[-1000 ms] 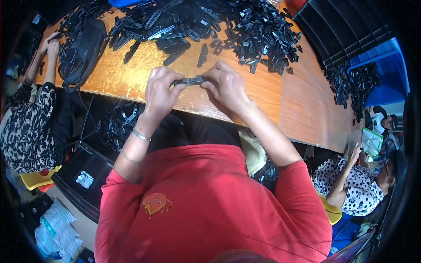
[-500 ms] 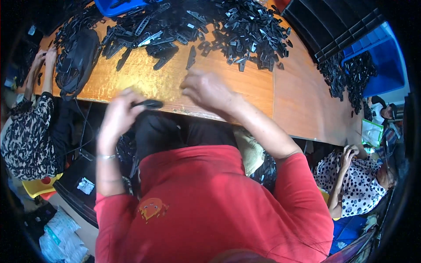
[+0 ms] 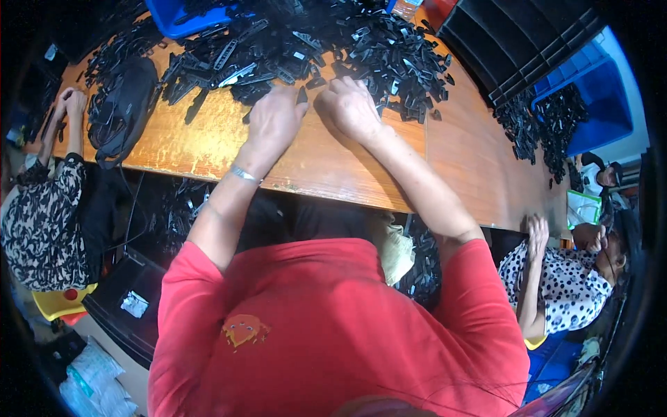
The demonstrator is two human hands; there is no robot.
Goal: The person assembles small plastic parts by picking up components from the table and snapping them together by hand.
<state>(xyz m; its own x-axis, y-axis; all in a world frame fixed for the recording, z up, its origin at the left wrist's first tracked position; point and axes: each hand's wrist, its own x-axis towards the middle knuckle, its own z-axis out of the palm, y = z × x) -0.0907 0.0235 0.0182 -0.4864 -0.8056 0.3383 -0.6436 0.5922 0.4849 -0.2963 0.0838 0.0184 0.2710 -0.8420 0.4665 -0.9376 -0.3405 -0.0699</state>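
My left hand (image 3: 273, 119) lies over the front edge of a heap of long black plastic clips (image 3: 226, 54), its fingers bent and their tips mostly hidden. Right beside its thumb and forefinger is a narrow black plastic piece (image 3: 301, 96); whether they grip it is unclear. Just to the right, my right hand (image 3: 349, 108) is bent down at the near left side of a second heap, made of smaller black plastic parts (image 3: 399, 66). Its fingers curl under, and what they hold is hidden. A gap of bare wood separates the two hands.
On the wooden table (image 3: 208, 149) a black bag (image 3: 125, 108) lies at left. Blue bins (image 3: 187, 21) stand at the back and far right (image 3: 604, 111), near black trays (image 3: 521, 45). Co-workers sit at left (image 3: 45, 222) and right (image 3: 570, 285).
My left hand has moved forward and right from the table's edge to the heap; the black part it held no longer shows. My right hand has moved forward and slightly right to the smaller parts.
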